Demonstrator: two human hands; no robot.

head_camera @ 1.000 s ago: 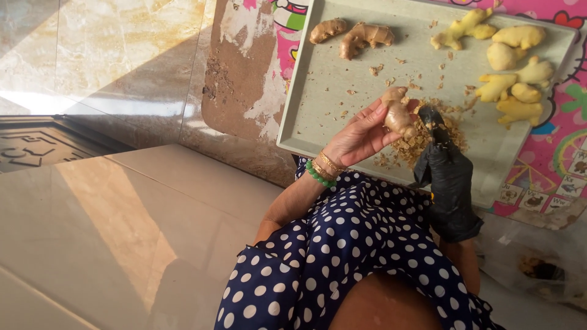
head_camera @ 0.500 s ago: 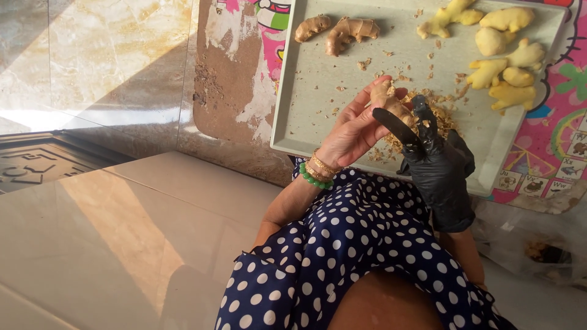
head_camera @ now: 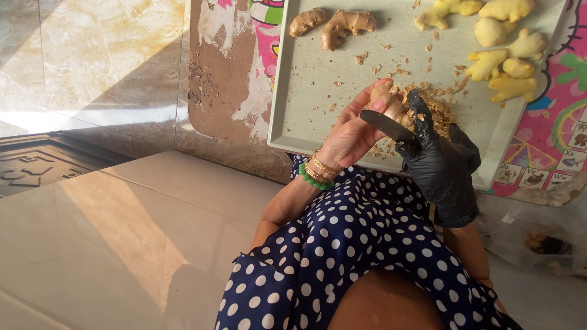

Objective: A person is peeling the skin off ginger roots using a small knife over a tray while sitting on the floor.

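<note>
Both hands have drifted slightly right and lower in the view since a second ago, and the dark blade now lies flatter across the root than it did half a second back. The bare left hand curls its fingers around a knobbly tan piece of unpeeled ginger, thumb pressed along its top, holding it just above the pale grey-green rectangular tray. The right hand in a black glove is closed on the handle of a short dark-bladed knife, gloved thumb resting up against the ginger, blade edge touching its underside.

Right beneath the hands sits a heap of brown peel shavings, partly hidden by the glove; loose flakes trail across the tray toward its far end. Two unpeeled brown ginger pieces lie near the tray's top edge, well apart from the hands, and a cluster of peeled yellow ginger pieces fills the far right corner. Under the tray lies a pink children's picture mat, worn bare to brown on its left side. A green bead bracelet and gold bangles ring the left wrist — below them, a navy dress with white polka dots covers the lap and hides the tray's near edge. Glossy beige floor tiles spread to the left.
</note>
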